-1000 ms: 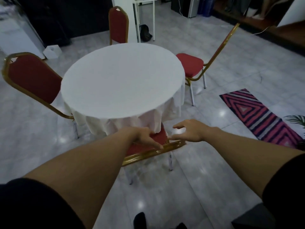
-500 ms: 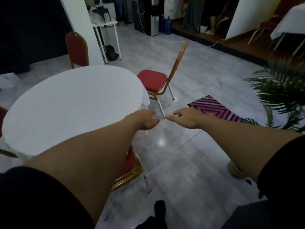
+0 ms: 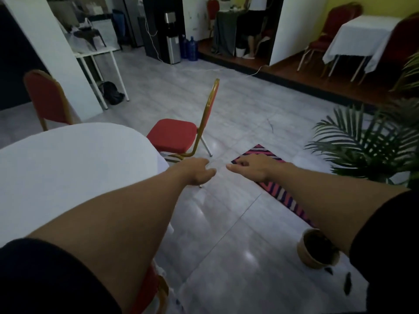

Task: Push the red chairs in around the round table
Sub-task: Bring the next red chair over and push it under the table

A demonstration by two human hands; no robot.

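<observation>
The round table (image 3: 68,159) with its white cloth fills the left. A red chair with a gold frame (image 3: 174,137) stands pulled out to the table's right, its seat facing the table. Another red chair (image 3: 47,98) stands behind the table at the far left. A third red chair (image 3: 149,288) is tucked under the table's near edge, mostly hidden by my left arm. My left hand (image 3: 195,172) and my right hand (image 3: 251,166) are stretched out in front of me over the floor, fingers loose, holding nothing, short of the pulled-out chair.
A striped pink rug (image 3: 278,191) lies under my right hand. A potted palm (image 3: 367,150) and a brown pot (image 3: 317,250) stand at the right. A white pillar (image 3: 52,53), a small white table (image 3: 99,55) and another clothed table (image 3: 360,39) stand further back.
My hands let go of the near chair's back and rose. My view swung right, from the near chair toward the pulled-out chair on the table's right side.
</observation>
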